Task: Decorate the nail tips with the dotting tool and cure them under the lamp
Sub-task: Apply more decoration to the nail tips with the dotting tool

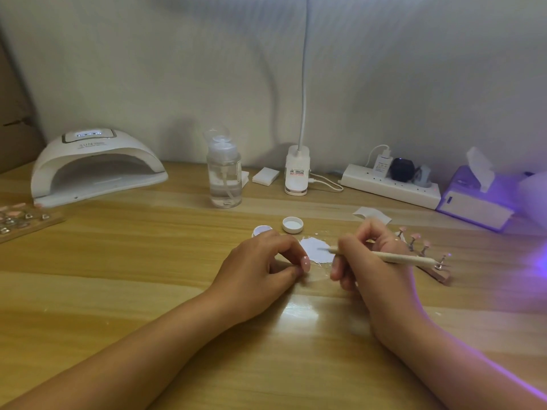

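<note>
Meanwhile, left hand (260, 267) pinches a pink nail tip (305, 264); right hand (373, 261) grips the dotting tool (393, 258).

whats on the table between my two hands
A white smear on the table, seen in the head view. The left hand pinches a pink nail tip beside it; the dotting tool in the right hand points over it.

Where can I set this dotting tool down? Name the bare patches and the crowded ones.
Bare wood lies between the curing lamp, the pump bottle and the left hand, and along the table's near edge. Crowded: around the right hand holding the dotting tool, with white paste, jar, lid and nail tip stand.
</note>
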`<state>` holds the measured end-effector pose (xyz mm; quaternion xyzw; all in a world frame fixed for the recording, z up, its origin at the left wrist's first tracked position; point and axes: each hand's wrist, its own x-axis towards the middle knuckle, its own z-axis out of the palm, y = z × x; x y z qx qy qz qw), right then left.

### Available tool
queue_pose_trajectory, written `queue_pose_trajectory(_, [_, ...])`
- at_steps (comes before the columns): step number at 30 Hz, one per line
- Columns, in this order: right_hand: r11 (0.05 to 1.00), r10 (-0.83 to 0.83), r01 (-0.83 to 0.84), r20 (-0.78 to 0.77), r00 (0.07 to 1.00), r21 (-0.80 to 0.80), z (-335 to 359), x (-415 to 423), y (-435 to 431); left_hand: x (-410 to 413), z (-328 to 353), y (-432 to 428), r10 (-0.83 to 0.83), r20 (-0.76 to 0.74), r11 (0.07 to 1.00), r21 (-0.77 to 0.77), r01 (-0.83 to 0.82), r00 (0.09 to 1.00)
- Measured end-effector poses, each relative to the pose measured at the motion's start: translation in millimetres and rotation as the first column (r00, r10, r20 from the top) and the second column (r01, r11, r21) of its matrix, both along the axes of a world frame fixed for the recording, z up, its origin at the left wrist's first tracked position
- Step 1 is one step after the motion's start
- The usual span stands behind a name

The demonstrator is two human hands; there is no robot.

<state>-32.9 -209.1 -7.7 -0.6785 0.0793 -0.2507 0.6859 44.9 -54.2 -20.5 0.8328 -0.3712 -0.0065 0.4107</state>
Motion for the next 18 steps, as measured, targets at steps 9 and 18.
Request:
queue_pose_trajectory(9, [0.957,-0.17,0.138,-0.108,0.98,-0.255,-2.6,10.3,-25.4,-1.0,1.0,0.0,-0.005,0.007,1.0,0.005,0.005,1.0])
queue_pose_trajectory(18, [0.912,-0.186,0.057,-0.287,0.94,-0.405,-6.9,12.2,-26.3,-0.7,0.2,0.3,-0.002,0.016,1.0,0.01,0.002,1.0])
